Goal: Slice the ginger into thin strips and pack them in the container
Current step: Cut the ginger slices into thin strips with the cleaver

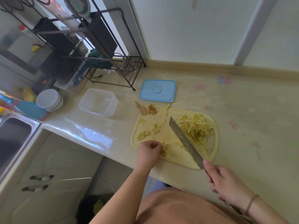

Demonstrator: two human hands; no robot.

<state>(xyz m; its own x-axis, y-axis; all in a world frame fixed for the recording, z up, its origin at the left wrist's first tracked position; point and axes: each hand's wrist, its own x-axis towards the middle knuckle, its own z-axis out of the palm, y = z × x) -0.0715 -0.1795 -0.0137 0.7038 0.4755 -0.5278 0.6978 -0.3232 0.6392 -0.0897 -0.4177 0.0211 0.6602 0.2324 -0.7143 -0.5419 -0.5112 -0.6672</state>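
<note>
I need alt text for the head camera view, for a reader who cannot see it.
A person's right hand holds a cleaver over a yellow cutting board beside a pile of ginger strips, while the left hand gathers ginger slices. An empty clear container and its blue lid lie behind on the counter.

L hand (149,150) fingers curled, pinching, R hand (226,183) wrapped in tight grip, both forearms extended

No text, label, brand or number can be read on anything here.
</note>
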